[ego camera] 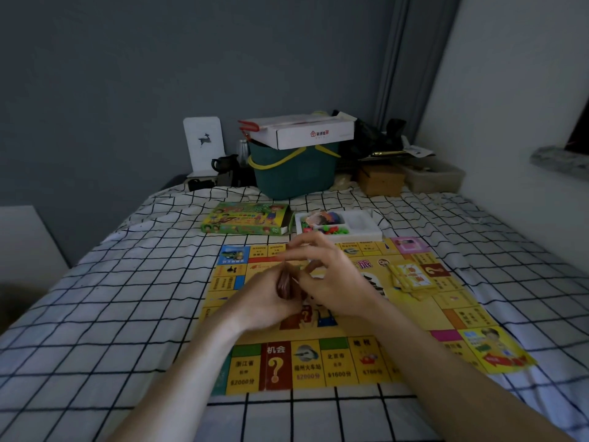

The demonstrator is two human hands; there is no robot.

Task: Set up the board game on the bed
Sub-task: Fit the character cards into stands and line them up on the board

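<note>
Head view: at frame centre, a brown card stack (284,282) is gripped by the left hand (271,301) and pinched by the right hand (331,279) above the game board (350,355); cards could be spilled if the pinch loosens.

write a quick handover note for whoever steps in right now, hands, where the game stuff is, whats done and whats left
Left hand: holds a reddish-brown stack of cards upright over the middle of the board.
Right hand: fingertips pinch at the top edge of that stack; the grip itself is blurred.
Game board: unfolded flat on the checked bedsheet.
Yellow card deck: already laid on the board's right side.
Game box and white tray of coloured pieces: on the bed beyond the board's far edge.
Done: board out, yellow deck placed.
Left: set down the held stack, then probably take the pieces out of the tray.
</note>
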